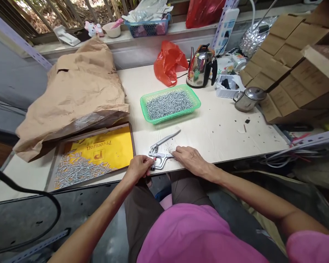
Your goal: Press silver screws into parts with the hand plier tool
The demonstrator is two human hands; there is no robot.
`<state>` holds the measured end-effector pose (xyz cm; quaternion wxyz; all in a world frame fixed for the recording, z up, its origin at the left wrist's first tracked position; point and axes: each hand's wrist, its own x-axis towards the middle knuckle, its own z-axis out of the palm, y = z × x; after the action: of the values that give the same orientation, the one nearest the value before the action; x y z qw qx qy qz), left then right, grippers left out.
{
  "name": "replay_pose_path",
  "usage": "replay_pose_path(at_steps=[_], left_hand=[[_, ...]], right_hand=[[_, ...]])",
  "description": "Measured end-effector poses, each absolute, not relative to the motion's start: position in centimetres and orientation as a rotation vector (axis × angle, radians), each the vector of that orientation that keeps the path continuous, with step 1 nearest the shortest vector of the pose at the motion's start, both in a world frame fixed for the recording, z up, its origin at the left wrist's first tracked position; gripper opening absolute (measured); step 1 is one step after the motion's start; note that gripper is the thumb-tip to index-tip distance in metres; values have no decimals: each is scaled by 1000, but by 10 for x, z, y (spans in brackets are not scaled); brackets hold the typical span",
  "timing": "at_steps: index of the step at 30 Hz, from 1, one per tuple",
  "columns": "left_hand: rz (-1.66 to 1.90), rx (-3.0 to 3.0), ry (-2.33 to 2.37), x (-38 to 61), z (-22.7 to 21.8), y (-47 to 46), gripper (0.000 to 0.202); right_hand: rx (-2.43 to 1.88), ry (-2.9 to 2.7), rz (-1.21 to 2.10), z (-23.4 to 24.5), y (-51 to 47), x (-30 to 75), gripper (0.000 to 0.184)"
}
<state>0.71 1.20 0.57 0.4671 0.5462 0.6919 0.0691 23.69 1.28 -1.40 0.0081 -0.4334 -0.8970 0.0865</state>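
Note:
A silver plier-like hand tool with a coil spring lies at the table's front edge, its upper handle raised away from the lower one. My right hand is closed round the end of the lower handle, palm down. At the tool's head, my left hand pinches with thumb and forefinger beside a dark tip. Something small and reddish shows by those fingertips, too small to name. To the left, small silver metal pins lie heaped in a shallow tray with a yellow lining.
A green plastic basket of similar metal pieces stands behind the tool. Brown paper bulges at the left. A red bag, an electric kettle, a metal pot and stacked cardboard boxes stand at the back and right.

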Motion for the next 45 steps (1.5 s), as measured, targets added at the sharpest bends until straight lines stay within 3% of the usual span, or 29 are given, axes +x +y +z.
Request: replay_pose_path(at_steps=[6, 14, 19, 22, 36, 42, 45], left_hand=[[-16, 1284, 1652, 8, 6, 17, 27], [82, 1055, 1633, 12, 7, 8, 32], [75, 1052, 1666, 12, 5, 9, 32], [76, 1053, 1650, 12, 8, 10, 33], [3, 1133, 1689, 12, 12, 6, 32], [81, 2110, 1821, 33, 16, 3, 22], [95, 2444, 1575, 48, 8, 15, 33]], right_hand=[[-1262, -2807, 264, -16, 18, 242, 16], [-1226, -2813, 404, -5, 27, 249, 16], [-1128, -2835, 368, -7, 61, 250, 79], [-1051, -2937, 384, -9, 82, 245, 91], [-1031, -3000, 262, -3, 84, 234, 59], [-1083, -2970, 342, 1, 74, 232, 47], [-1101, -2949, 354, 0, 71, 231, 48]])
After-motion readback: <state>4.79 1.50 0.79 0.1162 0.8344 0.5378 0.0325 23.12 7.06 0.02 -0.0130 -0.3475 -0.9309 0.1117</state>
